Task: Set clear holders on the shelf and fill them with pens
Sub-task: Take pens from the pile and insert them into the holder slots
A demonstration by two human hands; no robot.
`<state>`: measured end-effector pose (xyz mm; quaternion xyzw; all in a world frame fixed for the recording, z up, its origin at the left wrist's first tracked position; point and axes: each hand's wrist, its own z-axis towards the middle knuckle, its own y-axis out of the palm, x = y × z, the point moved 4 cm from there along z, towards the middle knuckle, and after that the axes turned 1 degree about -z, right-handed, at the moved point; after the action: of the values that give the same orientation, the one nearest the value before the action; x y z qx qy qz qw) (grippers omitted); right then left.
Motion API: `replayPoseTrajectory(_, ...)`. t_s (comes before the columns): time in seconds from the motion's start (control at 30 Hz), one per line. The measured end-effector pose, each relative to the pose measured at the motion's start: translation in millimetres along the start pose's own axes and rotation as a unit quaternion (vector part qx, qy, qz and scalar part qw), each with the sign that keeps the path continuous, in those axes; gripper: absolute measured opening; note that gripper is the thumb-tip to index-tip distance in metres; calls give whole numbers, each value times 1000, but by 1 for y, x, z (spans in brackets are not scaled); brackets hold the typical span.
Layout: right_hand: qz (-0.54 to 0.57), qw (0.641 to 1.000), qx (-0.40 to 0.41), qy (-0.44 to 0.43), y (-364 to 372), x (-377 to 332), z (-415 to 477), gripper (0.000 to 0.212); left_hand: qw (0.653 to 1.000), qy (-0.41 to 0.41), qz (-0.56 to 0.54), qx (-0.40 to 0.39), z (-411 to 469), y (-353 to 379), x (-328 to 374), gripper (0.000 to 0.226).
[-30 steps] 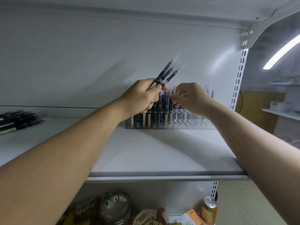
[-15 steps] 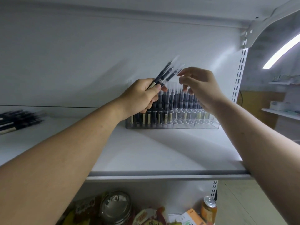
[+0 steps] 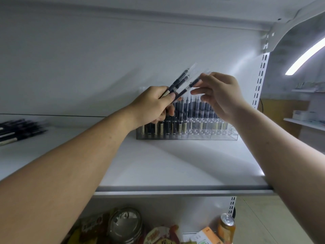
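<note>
Hands meet in the middle of the head view, raised in front of a white shelf (image 3: 175, 166) and its pale back wall.

The left hand (image 3: 153, 106), reaching in from the lower left, has its fingers curled tight round the lower ends of a small bundle of dark pens (image 3: 177, 81). The bundle fans upward and to the right, clear caps uppermost. The lowest pen (image 3: 189, 85) of the fan tilts away from the others toward the right hand (image 3: 221, 95), which comes in from the lower right. That hand is loosely cupped. Its index fingertip (image 3: 204, 75) sits at the pen's clear cap end, while the thumb lies a little below the barrel. Whether the two actually pinch the pen cannot be told.

Behind and below both hands, at the centre of the frame, a clear holder (image 3: 223, 136) stands on the shelf near the back wall. Its left and middle slots hold upright dark pens, partly hidden by the hands. The front slots at its right end look bare.

At the left edge of the frame a heap of loose pens (image 3: 19, 129) lies flat on the shelf, well apart from the holder.

A slotted upright (image 3: 262, 74) runs down the right side, with a bright light strip (image 3: 306, 55) beyond it.

Along the bottom edge, on a lower level, are a metal-lidded jar (image 3: 124, 224), an orange can (image 3: 226, 226) and some coloured packets, too blurred to read.
</note>
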<state>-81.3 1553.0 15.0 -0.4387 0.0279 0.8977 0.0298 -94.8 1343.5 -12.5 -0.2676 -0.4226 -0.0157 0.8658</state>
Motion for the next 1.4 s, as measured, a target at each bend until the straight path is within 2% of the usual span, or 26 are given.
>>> replayPoseTrajectory(0.13,11,998,51,-17,-8,-2,4,14,999,-3,22,23,2,-3,-1,27)
replayPoseTrajectory(0.23,-73,993,77,-58,-12,-4,4,11,999,-2,29,26,2,-4,-2,29)
replayPoseTrajectory(0.37,-228,965,60,-110,-6,-5,0,17,999,3,25,29,3,-5,-2,29)
replayPoseTrajectory(0.47,-281,951,49,-117,-1,-4,-2,13,999,5,29,29,2,-4,-1,29)
replayPoseTrajectory(0.7,-315,944,10,-95,6,-1,-5,7,999,6,29,30,2,-4,-1,28)
replayPoseTrajectory(0.93,-384,918,-66,-73,18,8,-10,9,999,6,27,33,2,-3,0,27)
replayPoseTrajectory(1.27,-400,908,-89,-88,11,10,-9,16,999,5,28,27,1,-2,0,27)
replayPoseTrajectory(1.4,-367,924,-43,-97,5,6,-7,20,999,4,23,24,0,-2,1,27)
